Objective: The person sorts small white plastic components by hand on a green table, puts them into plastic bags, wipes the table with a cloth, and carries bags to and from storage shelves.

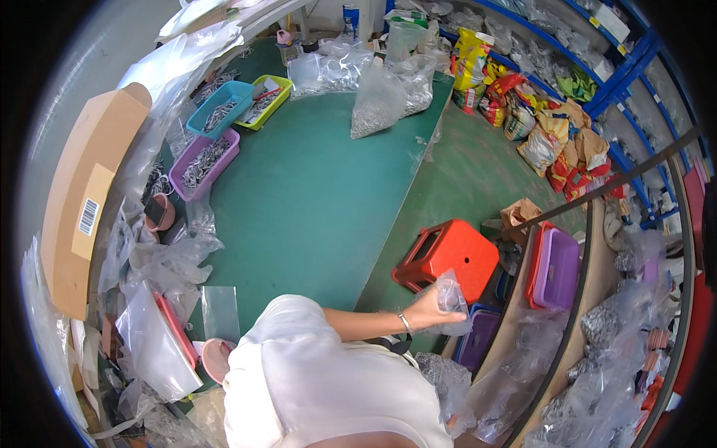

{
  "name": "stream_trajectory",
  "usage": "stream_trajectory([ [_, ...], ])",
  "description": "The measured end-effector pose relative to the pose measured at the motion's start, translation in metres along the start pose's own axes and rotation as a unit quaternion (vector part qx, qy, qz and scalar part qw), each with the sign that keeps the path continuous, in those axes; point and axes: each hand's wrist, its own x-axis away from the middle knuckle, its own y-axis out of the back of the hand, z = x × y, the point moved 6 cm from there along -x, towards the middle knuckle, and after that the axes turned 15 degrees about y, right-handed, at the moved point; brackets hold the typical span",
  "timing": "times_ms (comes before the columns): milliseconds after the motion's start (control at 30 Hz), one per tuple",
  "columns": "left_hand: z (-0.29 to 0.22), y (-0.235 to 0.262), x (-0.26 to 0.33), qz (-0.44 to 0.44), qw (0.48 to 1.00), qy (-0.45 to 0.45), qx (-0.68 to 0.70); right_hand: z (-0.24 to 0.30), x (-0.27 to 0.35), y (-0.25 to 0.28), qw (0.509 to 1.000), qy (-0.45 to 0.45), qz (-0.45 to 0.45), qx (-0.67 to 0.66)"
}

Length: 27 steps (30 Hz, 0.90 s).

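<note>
My left forearm comes out of a white sleeve and crosses in front of my body toward the right. My left hand [428, 310], with a band at the wrist, is closed around a small clear plastic bag [452, 300]. What the bag holds, if anything, I cannot make out. Hand and bag are above the near edge of a red plastic stool [457, 257], right of the green-topped table [299, 201]. My right hand does not show. Several clear bags [444, 377] lie beside my body at the lower right.
Purple [203, 164], blue [219, 109] and yellow-green [267, 102] trays of metal parts line the table's left side. A filled clear bag [376, 101] stands at its far end. Right are purple bins [559, 269], colourful sacks [539, 149] and blue shelving [624, 78].
</note>
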Motion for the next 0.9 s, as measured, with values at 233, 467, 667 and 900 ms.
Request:
stream_trajectory([
  [233, -0.053, 0.071, 0.002, -0.12, 0.988, 0.052, 0.085, 0.05, -0.013, -0.066, 0.996, 0.003, 0.092, 0.001],
  [467, -0.056, 0.149, 0.02, -0.319, 0.878, -0.051, 0.354, 0.069, -0.059, -0.126, 0.954, 0.043, 0.295, -0.021],
  [667, -0.046, 0.195, 0.059, -0.414, 0.808, -0.158, 0.388, 0.111, -0.081, -0.238, 0.847, 0.262, 0.463, 0.018],
  [900, 0.015, 0.259, 0.091, -0.451, 0.744, -0.222, 0.44, 0.152, -0.027, -0.37, 0.734, 0.308, 0.605, -0.016],
])
